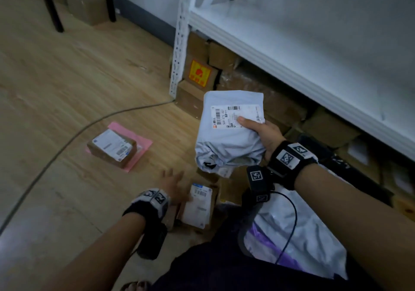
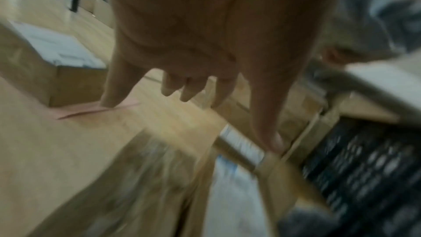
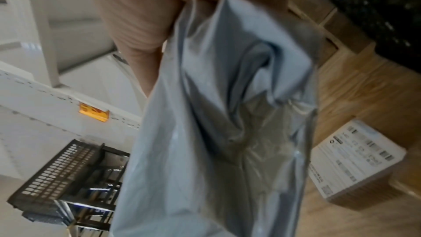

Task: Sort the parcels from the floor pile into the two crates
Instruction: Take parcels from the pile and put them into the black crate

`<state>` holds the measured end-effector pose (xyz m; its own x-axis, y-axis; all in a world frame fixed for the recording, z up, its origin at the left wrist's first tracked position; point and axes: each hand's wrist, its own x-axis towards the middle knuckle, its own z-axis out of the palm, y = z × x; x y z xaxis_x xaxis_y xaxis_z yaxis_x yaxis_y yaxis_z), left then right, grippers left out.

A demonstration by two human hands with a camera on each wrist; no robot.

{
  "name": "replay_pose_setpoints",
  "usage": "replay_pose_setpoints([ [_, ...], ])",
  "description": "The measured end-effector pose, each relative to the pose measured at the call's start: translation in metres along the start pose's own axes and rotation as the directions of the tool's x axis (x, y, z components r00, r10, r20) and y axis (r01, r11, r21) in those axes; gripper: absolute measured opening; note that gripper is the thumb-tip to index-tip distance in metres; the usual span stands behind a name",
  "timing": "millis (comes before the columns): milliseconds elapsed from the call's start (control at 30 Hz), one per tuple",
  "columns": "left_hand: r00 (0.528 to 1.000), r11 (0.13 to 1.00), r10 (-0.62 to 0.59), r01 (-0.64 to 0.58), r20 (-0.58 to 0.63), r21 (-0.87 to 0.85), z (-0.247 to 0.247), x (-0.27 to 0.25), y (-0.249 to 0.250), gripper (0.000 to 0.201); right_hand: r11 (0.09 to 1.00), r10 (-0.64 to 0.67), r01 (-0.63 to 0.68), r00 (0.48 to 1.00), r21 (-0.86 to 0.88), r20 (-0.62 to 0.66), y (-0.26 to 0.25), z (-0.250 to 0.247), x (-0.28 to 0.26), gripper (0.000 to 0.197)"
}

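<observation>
Wooden plank floor [image 1: 67, 77], white metal shelf [image 1: 292, 43] at right with cardboard boxes crammed beneath. From the head view: right hand [image 1: 267, 135] raised, thumb clamped across the label of a soft, crumpled pale blue mailer bag [image 1: 229, 131]. Left hand [image 1: 174, 183] low with fingers spread, holding nothing, just above a flat labelled box [image 1: 198, 205] in the floor pile. Further left, a small box [image 1: 112, 147] on a pink envelope [image 1: 143, 142].

From the left wrist: blurred; straight fingers [image 2: 114, 86] pointing at the floor, black perforated crate [image 2: 364, 159] at right.

From the right wrist: slick, wrinkled bag hanging limp, second black crate [image 3: 59, 165] below.

Best done, probably: read label, carry bag over chosen crate, then release low.
</observation>
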<state>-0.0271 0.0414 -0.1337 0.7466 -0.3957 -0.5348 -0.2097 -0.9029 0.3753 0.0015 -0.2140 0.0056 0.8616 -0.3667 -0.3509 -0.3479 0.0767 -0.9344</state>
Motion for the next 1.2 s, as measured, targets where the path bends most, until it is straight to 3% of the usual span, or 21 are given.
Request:
replay_pose_setpoints([
  [67,0.987,0.959,-0.066,0.022,-0.149,-0.283,-0.041,-0.024,0.016,0.069,0.999,-0.041,0.042,0.999,0.016,-0.008,-0.017,-0.017,-0.023,0.079],
  [167,0.956,0.761,-0.009,-0.184,-0.294,-0.622,-0.098,-0.064,0.053,0.047,0.994,-0.113,0.113,0.994,-0.007,-0.004,-0.044,-0.042,-0.062,0.074],
  [267,0.969,0.478,0.105,-0.245,-0.222,-0.844,-0.137,-0.110,0.098,0.053,0.984,-0.177,0.178,0.984,-0.019,0.006,-0.072,-0.064,-0.101,0.074],
  [333,0.954,0.420,0.243,-0.264,-0.173,-0.868,-0.158,-0.137,0.123,0.060,0.973,-0.230,0.230,0.973,0.006,0.030,-0.090,-0.076,-0.125,0.074],
  [433,0.909,0.454,0.384,-0.337,-0.159,-0.825,-0.179,-0.171,0.152,0.058,0.947,-0.312,0.308,0.949,0.089,0.040,-0.111,-0.090,-0.157,0.072],
  [533,0.875,0.458,0.409,-0.442,-0.259,-0.771,-0.191,-0.194,0.178,0.056,0.916,-0.360,0.342,0.931,0.211,0.054,-0.119,-0.106,-0.185,0.075],
  [600,0.847,0.434,0.423,-0.502,-0.323,-0.748,-0.197,-0.205,0.193,0.051,0.906,-0.378,0.343,0.920,0.248,0.106,-0.118,-0.122,-0.202,0.066],
  [700,0.780,0.436,0.483,-0.608,-0.398,-0.664,-0.206,-0.216,0.214,0.040,0.892,-0.416,0.380,0.902,0.244,0.113,-0.114,-0.151,-0.226,0.046],
  [800,0.741,0.489,0.565,-0.656,-0.364,-0.575,-0.212,-0.221,0.235,0.045,0.880,-0.450,0.437,0.892,0.189,0.032,-0.104,-0.185,-0.240,0.052],
  [900,0.745,0.539,0.600,-0.646,-0.291,-0.541,-0.212,-0.217,0.257,0.057,0.903,-0.392,0.397,0.918,0.163,-0.066,-0.082,-0.218,-0.247,0.078],
  [1000,0.759,0.548,0.623,-0.598,-0.192,-0.585,-0.206,-0.213,0.278,0.058,0.888,-0.330,0.356,0.934,0.291,-0.133,-0.057,-0.249,-0.261,0.080],
  [1100,0.764,0.573,0.637,-0.558,-0.102,-0.600,-0.195,-0.208,0.295,0.079,0.914,-0.293,0.283,0.956,0.290,-0.011,-0.033,-0.274,-0.283,0.067],
  [1200,0.790,0.628,0.592,-0.577,-0.160,-0.522,-0.177,-0.204,0.313,0.080,0.937,-0.235,0.199,0.967,0.286,0.095,-0.008,-0.284,-0.299,0.059],
])
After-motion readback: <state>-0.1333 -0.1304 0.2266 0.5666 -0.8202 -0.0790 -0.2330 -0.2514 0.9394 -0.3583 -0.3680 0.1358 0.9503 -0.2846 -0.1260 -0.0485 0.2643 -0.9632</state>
